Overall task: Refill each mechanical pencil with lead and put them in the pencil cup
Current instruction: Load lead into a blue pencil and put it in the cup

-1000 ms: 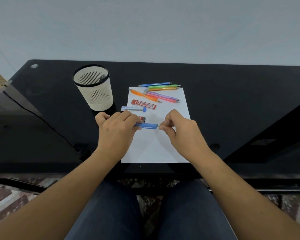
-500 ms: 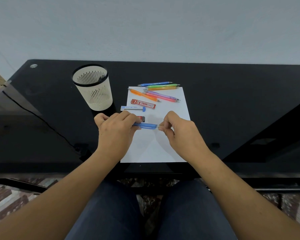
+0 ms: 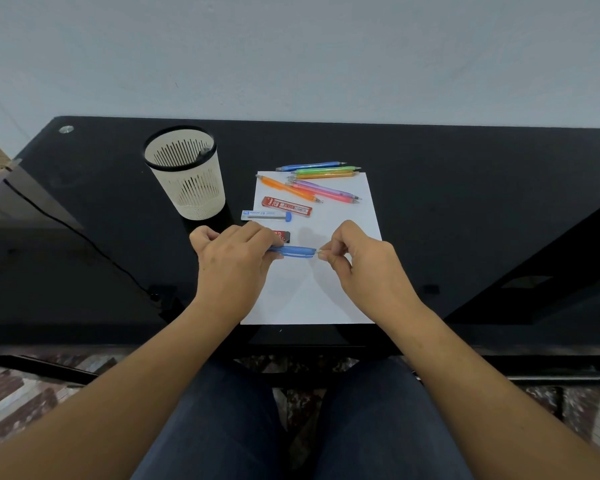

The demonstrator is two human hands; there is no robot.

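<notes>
The left hand [image 3: 234, 261] is gripping the blue pencil [image 3: 293, 251] by its body, just over the white paper [image 3: 312, 292] near the front edge of the table [image 3: 465, 202]. The right hand [image 3: 357, 263] is pinching the pencil's end. The pencil looks light and stiff, so holding its middle is best; the lead probably snaps easily. Since a moment ago, both hands have barely moved. The pencil cup [image 3: 187, 178] is waiting near the table's back left corner.
</notes>
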